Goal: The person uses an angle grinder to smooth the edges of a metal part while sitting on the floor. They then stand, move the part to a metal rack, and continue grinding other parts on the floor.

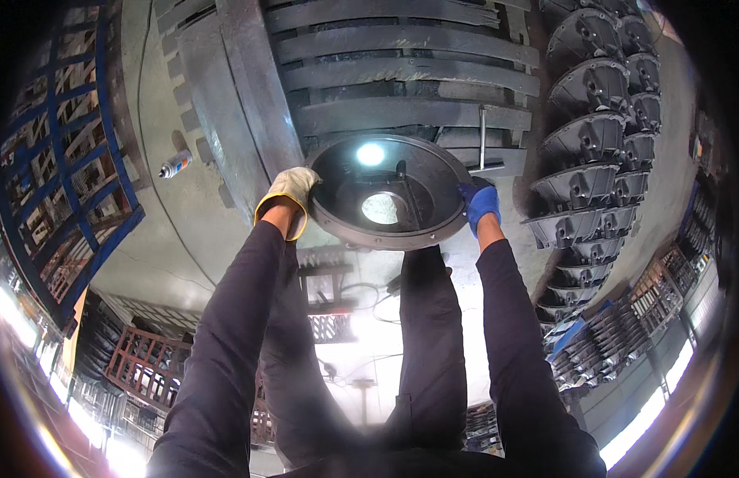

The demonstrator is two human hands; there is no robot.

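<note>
In front of me I hold a dark metal bell housing (433, 187), its wide round flange facing up toward me. A bright round opening shows at its bottom, and a patch of light shines inside its far wall. On its left rim is my left hand (292, 190), in a pale glove with a yellow cuff, the fingers closed around the edge. My right hand (482, 203), in a blue glove, grips the opposite rim; its fingertips are partly hidden. Just beyond the right hand, a T-shaped metal tool (482, 139) lies against the slats.
A dark slatted pallet (409, 72) lies ahead, with a long flat board (242, 88) along its left side. Rows of similar housings (588, 88) are stacked at right. A spray can (176, 164) lies on the floor at left, near a blue metal rack (78, 151).
</note>
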